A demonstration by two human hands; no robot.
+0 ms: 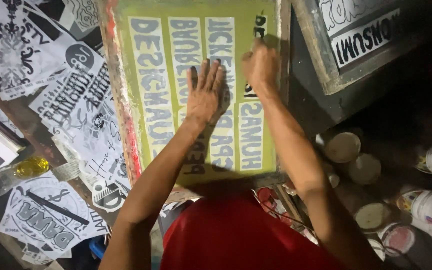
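Screen (141,100), green mesh in a wooden frame, lies flat on the counter ahead of us. Our left hand (203,95) rests on it, fingers spread flat, steadying it. Our right hand (260,67), clenched, presses a strip (250,135). Jars (343,147) crowd right.

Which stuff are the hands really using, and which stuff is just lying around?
In use:
left hand, flat on the screen
right hand, pressing a strip
screen
strips

Lying about:
printed sheets
bottle
pots
second frame
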